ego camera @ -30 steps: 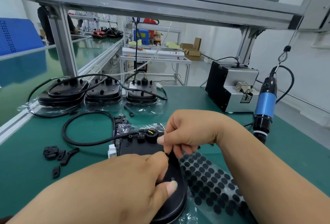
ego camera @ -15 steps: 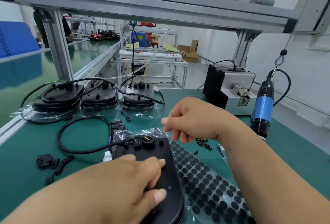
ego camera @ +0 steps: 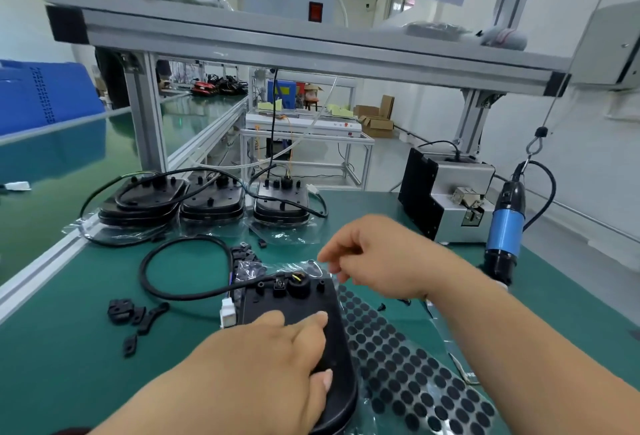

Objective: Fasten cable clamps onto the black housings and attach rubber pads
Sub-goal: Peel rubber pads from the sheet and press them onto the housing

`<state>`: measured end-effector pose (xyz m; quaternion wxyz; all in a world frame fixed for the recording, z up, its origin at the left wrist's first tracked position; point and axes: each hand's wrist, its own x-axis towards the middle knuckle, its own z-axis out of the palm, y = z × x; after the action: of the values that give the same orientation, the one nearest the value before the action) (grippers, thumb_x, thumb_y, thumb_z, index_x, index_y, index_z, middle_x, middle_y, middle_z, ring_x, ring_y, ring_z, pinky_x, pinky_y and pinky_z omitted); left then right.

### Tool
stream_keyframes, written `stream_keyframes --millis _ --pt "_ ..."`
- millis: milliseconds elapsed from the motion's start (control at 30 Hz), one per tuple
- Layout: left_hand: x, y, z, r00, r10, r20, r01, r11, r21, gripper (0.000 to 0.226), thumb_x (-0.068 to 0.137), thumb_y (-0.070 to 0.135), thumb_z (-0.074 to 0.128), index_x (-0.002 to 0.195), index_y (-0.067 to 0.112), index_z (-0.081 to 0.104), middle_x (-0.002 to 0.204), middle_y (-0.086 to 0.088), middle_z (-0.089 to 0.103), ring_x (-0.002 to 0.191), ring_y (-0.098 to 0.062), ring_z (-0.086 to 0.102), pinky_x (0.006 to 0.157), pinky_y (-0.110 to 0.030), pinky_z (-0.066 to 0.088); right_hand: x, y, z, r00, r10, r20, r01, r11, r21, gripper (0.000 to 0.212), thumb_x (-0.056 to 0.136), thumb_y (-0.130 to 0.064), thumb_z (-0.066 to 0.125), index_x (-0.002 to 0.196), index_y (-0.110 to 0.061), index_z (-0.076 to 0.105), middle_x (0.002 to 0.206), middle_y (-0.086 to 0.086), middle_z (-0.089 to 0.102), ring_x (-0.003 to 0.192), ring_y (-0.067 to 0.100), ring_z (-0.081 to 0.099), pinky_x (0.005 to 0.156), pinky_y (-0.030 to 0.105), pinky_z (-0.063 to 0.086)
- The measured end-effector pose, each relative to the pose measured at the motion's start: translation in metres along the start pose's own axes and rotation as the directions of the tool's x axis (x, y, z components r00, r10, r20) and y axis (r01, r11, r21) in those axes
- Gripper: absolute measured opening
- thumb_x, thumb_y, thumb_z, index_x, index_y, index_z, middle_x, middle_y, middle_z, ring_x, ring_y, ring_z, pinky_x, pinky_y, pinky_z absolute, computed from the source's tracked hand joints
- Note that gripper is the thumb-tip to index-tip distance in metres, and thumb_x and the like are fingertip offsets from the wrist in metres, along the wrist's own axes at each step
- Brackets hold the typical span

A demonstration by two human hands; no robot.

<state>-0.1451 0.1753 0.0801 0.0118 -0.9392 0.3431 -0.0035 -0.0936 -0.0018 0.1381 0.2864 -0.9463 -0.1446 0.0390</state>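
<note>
My right hand [ego camera: 377,258] has lifted off the black housing [ego camera: 298,304] toward frame centre, fingers curled, contents indeterminate; left hand [ego camera: 277,365] presses it flat; I judge it rigid, smooth; grip edges

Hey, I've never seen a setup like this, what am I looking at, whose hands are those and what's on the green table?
The picture comes from a camera on a person's head, looking down at their own bare hands; no robot here. The left hand presses on a black housing lying on the green table. The right hand hovers above it, fingers curled; whether it holds anything is too blurred to tell. Right of the housing lies a sheet of round rubber pads. Loose black clamps lie at left, more housings wait at the back, and a blue electric screwdriver hangs at right.
</note>
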Motion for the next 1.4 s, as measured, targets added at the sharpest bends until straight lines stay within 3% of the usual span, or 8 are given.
stream_keyframes --millis 233,367,567,767,900,1200,1300,1400 --pt "-0.005 0.002 0.001 0.993 0.012 -0.114 -0.022 0.996 -0.083 0.032 0.095 0.043 0.027 0.122 0.027 0.036 0.119 0.01 0.048 0.1 -0.015 0.036 0.084 -0.033 0.037 -0.032 0.009 0.034 0.994 -0.094 0.049 0.104 0.963 -0.25 0.053 0.081 0.005 0.04 0.111 -0.023 0.073 0.111 -0.008 0.065 0.104 0.015 0.059 0.094 0.027 0.047" --pt "-0.005 -0.016 -0.007 0.99 -0.082 -0.111 0.04 0.941 -0.337 0.024 0.091 0.049 0.037 0.075 0.031 0.036 0.077 0.007 0.051 0.085 -0.01 0.049 0.077 -0.033 0.043 -0.04 0.017 0.05 0.985 -0.17 0.011 0.164 0.93 -0.33 0.034 0.096 -0.013 0.044 0.122 -0.022 0.066 0.124 -0.011 0.048 0.11 0.013 0.05 0.086 0.017 0.036" --pt "-0.012 -0.07 -0.028 0.994 -0.103 0.027 0.081 0.556 -0.827 0.038 0.079 0.044 0.066 0.07 0.023 0.036 0.095 -0.007 0.073 0.095 -0.016 0.069 0.076 -0.033 0.055 -0.044 0.019 0.061 0.971 -0.23 -0.065 0.177 0.877 -0.447 0.03 0.1 -0.027 0.041 0.12 -0.015 0.06 0.122 -0.004 0.043 0.109 0.021 0.049 0.082 0.026 0.043" --pt "0.021 -0.158 -0.02 0.831 -0.557 -0.009 0.476 0.718 -0.508 0.033 0.085 -0.007 0.041 0.095 0.019 0.057 0.111 -0.003 0.067 0.102 -0.021 0.063 0.09 -0.03 0.049 -0.048 0.013 0.066 0.969 -0.245 -0.026 0.186 0.798 -0.573 0.028 0.095 -0.022 0.043 0.121 -0.016 0.054 0.123 -0.001 0.04 0.114 0.024 0.04 0.084 0.034 0.047" --pt "0.039 -0.188 0.0 0.768 -0.639 0.054 0.637 0.751 -0.175 0.053 0.087 -0.001 0.036 0.128 0.027 0.056 0.136 -0.001 0.054 0.122 -0.018 0.052 0.097 -0.021 0.039 -0.046 0.011 0.067 0.974 -0.227 -0.008 0.173 0.766 -0.619 0.029 0.098 -0.022 0.041 0.123 -0.014 0.053 0.126 0.001 0.04 0.116 0.026 0.038 0.084 0.034 0.045" --pt "0.065 -0.228 0.034 0.63 -0.777 0.011 0.772 0.624 -0.118 0.029 0.094 0.024 0.049 0.111 0.007 0.066 0.119 -0.011 0.064 0.11 -0.027 0.059 0.09 -0.03 0.046 -0.045 0.009 0.066 0.979 -0.205 0.022 0.173 0.763 -0.622 0.039 0.094 -0.016 0.041 0.133 -0.016 0.045 0.134 -0.002 0.034 0.121 0.022 0.032 0.077 0.029 0.035" --pt "0.066 -0.227 0.017 0.622 -0.783 0.013 0.735 0.577 -0.355 0.026 0.097 0.017 0.047 0.103 0.001 0.067 0.109 -0.017 0.066 0.098 -0.032 0.063 0.081 -0.033 0.05 -0.045 0.011 0.067 0.978 -0.206 0.013 0.169 0.765 -0.622 0.04 0.092 -0.014 0.041 0.132 -0.017 0.046 0.134 -0.001 0.035 0.122 0.023 0.033 0.081 0.031 0.039" --pt "0.057 -0.216 -0.029 0.605 -0.793 0.075 0.429 0.244 -0.87 0.008 0.096 0.008 0.051 0.096 0.004 0.058 0.088 -0.014 0.054 0.065 -0.021 0.053 0.044 -0.024 0.052 -0.045 0.013 0.066 0.975 -0.221 0.006 0.179 0.774 -0.607 0.038 0.093 -0.016 0.041 0.131 -0.019 0.047 0.133 -0.003 0.038 0.121 0.022 0.035 0.086 0.03 0.043"
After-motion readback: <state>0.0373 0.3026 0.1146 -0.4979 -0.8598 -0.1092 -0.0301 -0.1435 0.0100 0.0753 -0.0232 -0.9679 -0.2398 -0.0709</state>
